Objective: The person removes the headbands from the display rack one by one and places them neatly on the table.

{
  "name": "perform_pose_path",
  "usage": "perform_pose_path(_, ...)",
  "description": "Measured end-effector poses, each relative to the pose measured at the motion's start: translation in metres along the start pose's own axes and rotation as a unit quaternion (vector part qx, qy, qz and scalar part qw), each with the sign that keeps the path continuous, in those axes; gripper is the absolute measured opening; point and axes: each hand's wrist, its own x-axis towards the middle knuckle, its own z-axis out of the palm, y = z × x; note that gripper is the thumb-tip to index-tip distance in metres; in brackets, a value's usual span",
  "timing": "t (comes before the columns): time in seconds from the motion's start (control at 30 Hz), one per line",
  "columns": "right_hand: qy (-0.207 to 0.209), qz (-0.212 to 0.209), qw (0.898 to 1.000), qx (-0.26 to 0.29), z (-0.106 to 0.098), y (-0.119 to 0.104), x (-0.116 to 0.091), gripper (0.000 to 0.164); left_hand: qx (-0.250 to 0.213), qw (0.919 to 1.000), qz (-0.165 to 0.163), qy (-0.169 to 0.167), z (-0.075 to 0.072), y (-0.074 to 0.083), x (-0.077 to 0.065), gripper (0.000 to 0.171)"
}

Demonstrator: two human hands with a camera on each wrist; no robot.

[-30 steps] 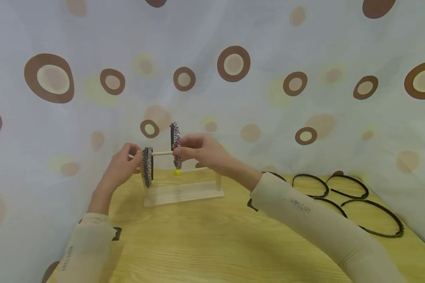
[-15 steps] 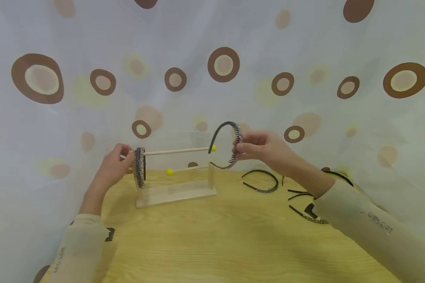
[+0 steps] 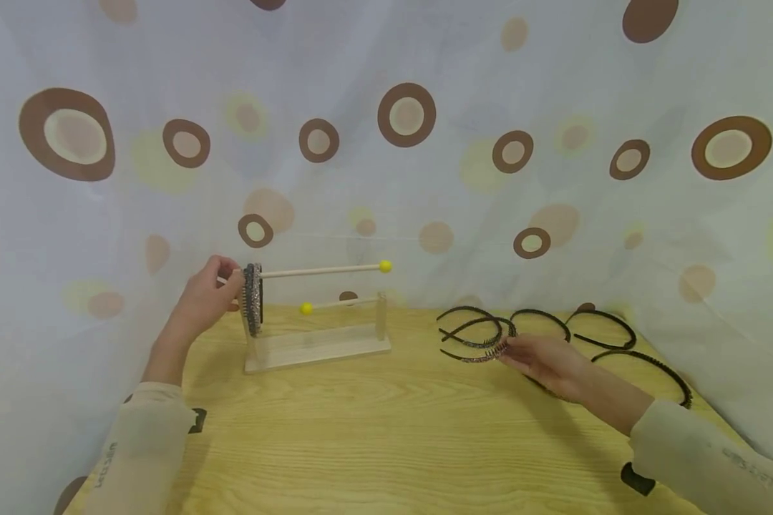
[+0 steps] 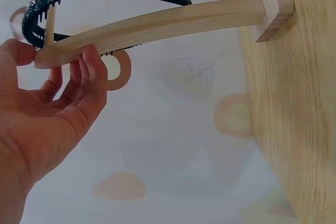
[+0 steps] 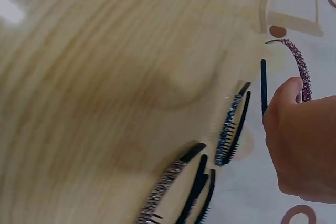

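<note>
At the left, my left hand [image 3: 202, 300] holds the top of an upright post of a wooden stand [image 3: 318, 347]. The left wrist view shows its thumb and fingers pinching the end of that post [image 4: 157, 24]. Beside the hand, several glittery headbands [image 3: 254, 300] hang on the upper rod [image 3: 322, 271], at its left end. My right hand [image 3: 554, 365] is at the right, low over the table, gripping a toothed headband with pinkish glitter [image 5: 302, 66]. In the head view this headband overlaps others behind it, so whether it touches them cannot be told.
More black headbands [image 3: 605, 315] lie on the wooden table [image 3: 361, 443] around my right hand. Yellow balls cap the upper rod [image 3: 385, 266] and a lower rod [image 3: 305, 308]. A curtain with brown circles [image 3: 406, 114] stands behind the table.
My right hand has taken the headband off the upper rod's right end, moved right and lowered it toward the other headbands. My left hand keeps its hold on the stand.
</note>
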Motion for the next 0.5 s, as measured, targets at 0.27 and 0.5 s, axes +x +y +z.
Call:
perform_pose_path(0.27, -0.01, 0.072, 0.996, 0.044, -0.025, 0.031, -0.008, 0.035, 0.007, 1.0, 0.002, -0.001, -0.002, 0.008, -0.002, 0.047)
perform_pose_path(0.5, 0.005, 0.081, 0.993, -0.089, -0.041, 0.04, -0.007, 0.03, 0.005, 1.0, 0.0, -0.002, 0.0, 0.007, -0.003, 0.045)
